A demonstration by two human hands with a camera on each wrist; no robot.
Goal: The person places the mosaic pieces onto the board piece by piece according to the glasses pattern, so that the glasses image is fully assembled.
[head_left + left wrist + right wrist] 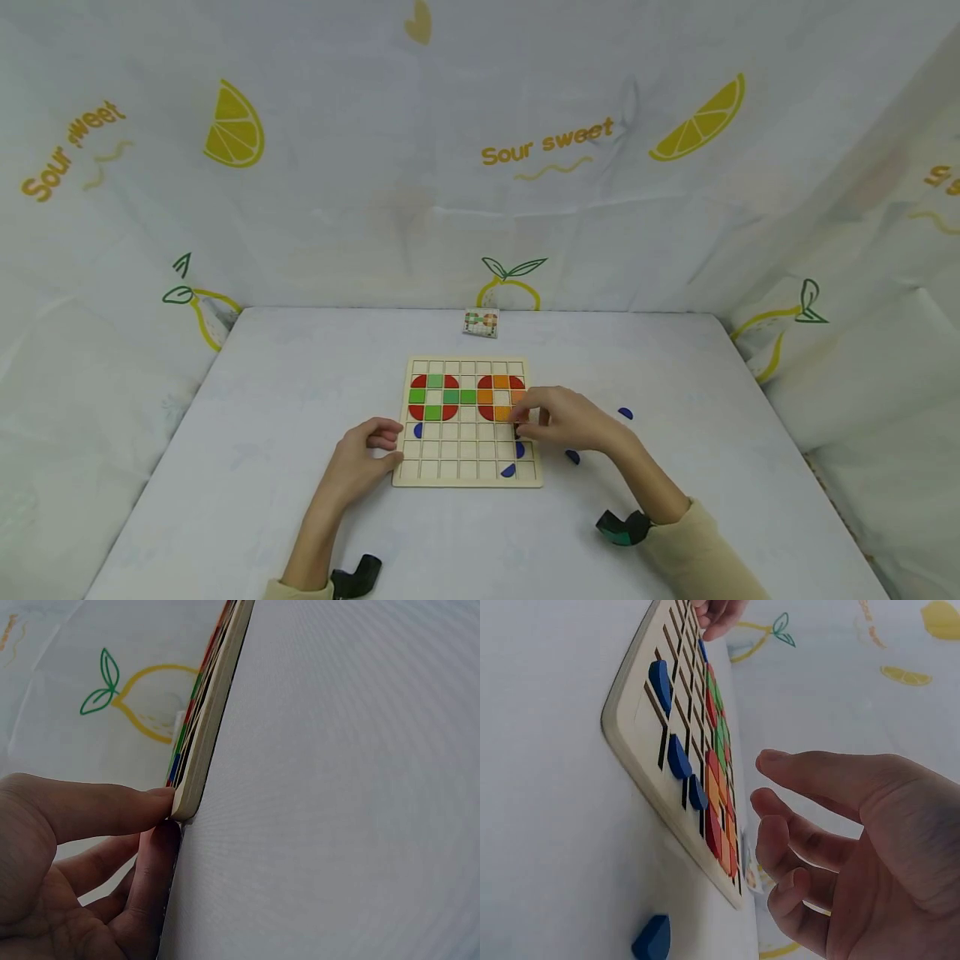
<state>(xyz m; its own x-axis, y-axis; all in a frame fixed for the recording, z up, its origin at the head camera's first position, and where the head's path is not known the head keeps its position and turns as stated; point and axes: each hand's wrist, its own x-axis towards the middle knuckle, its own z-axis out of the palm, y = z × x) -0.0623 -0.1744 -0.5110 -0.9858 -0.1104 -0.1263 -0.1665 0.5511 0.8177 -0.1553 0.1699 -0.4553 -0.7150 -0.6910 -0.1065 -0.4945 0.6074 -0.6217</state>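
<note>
A wooden grid board [457,483] lies flat on the table, with red, green and orange pieces in its upper rows. My left hand [360,458] rests at the board's left edge; thumb and fingertips touch the rim, the thumb [112,806] near a corner in the left wrist view. Over the board's right side is my right hand [566,418], thumb and fingers apart with nothing between them. Below its fingers, blue half-round pieces [679,757] sit along the right columns, one partly hidden in the head view. Another blue half-round piece [418,431] lies near the left edge.
Two loose blue half-round pieces, one nearer [572,457] and one farther [626,412], lie right of the board. A small pattern card [481,322] stands at the table's back edge. White cloth with lemon prints [360,208] hangs behind and at the sides.
</note>
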